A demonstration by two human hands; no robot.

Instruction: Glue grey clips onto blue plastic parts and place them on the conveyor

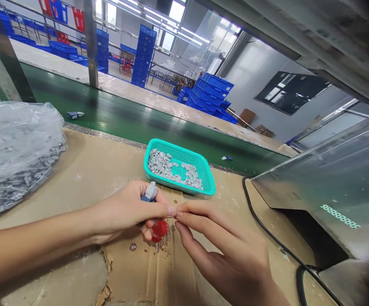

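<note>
Left hand (131,209) gripping grey-blue part (151,192); right hand (232,246), can't tell
Slack left grip might drop it onto red dish (159,230)

Single head cam, rolled a bit, looks fwd/down at hands (235,248), close-up.

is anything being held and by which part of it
Left grip: a grey-and-blue part, held around its blue end, grey end up. Right grip: cannot tell whether it pinches anything.

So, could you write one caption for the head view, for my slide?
Left hand, holding a part, meets right hand before a teal basket.
</note>
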